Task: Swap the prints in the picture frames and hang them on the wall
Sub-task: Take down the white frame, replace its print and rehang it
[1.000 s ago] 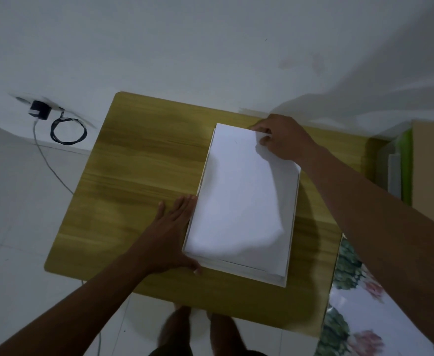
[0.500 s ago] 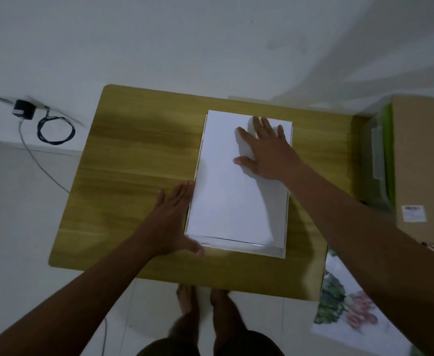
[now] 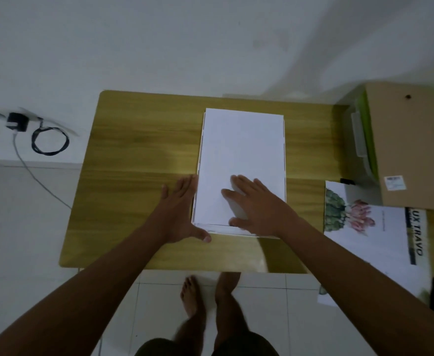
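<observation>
A white sheet, a print lying blank side up (image 3: 241, 155), covers a white picture frame (image 3: 236, 232) lying flat on the wooden table (image 3: 144, 160). My left hand (image 3: 182, 214) lies flat against the frame's left edge, thumb at its near left corner. My right hand (image 3: 257, 206) presses flat on the near part of the sheet, fingers straight. A floral print (image 3: 360, 222) lies to the right, off the table's edge.
A brown cardboard board (image 3: 411, 145) and a green-edged container (image 3: 365, 140) sit at the right. A black charger with a coiled cable (image 3: 49, 142) hangs on the wall at left. My bare feet (image 3: 205, 296) stand on white floor tiles below the table.
My right hand slid from the sheet's far corner down its length to the near end, smoothing the paper flat. My left hand stayed at the frame's left edge.
</observation>
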Motion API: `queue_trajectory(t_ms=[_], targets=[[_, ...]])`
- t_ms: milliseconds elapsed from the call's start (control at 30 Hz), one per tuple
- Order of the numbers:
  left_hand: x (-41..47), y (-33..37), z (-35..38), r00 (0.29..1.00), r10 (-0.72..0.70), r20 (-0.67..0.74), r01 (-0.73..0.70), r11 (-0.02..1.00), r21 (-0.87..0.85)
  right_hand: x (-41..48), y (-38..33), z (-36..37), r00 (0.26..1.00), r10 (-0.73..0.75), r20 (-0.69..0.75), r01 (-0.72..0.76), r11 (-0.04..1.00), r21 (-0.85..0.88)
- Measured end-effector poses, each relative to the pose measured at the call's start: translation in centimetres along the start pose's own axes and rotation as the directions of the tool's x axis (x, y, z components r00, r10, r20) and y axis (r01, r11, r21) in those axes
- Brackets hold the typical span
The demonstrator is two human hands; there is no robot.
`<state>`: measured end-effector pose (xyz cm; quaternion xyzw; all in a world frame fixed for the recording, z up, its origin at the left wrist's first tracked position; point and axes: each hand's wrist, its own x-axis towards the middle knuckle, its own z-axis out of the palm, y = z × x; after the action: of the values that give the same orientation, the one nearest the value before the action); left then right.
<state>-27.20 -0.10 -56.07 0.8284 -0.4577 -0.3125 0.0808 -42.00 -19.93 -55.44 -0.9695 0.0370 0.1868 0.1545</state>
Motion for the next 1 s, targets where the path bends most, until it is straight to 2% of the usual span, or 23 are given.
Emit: queue_trajectory(t_ms=[200, 433, 667, 833, 1000], targets=[[0.0, -0.1, -0.1, 1.0, 0.014, 0.0, -0.014, 0.999, 0.033, -0.1, 0.1, -0.2, 1.0, -0.027, 0.013, 0.028, 0.999, -0.044], [0.2, -0.1, 0.0, 0.999, 0.022, 0.023, -0.023, 0.998, 0.06, -0.3, -0.3, 0.4, 0.997, -0.037, -0.068, 0.03, 0.994, -0.101], [0.1, 0.0, -0.1, 0.999, 0.023, 0.025, -0.024, 0.997, 0.078, -0.4, 0.1, -1.3, 0.999, -0.049, 0.013, 0.05, 0.996, -0.074], [0.0, 0.1, -0.4, 0.999, 0.025, 0.035, -0.027, 0.998, 0.059, 0.3, 0.1, -2.6, 0.994, -0.074, 0.078, 0.084, 0.985, -0.148], [-0.1, 0.2, -0.5, 0.999, 0.021, 0.037, -0.024, 0.998, 0.063, 0.0, 0.6, -2.0, 0.993, -0.038, 0.111, 0.044, 0.998, -0.051]])
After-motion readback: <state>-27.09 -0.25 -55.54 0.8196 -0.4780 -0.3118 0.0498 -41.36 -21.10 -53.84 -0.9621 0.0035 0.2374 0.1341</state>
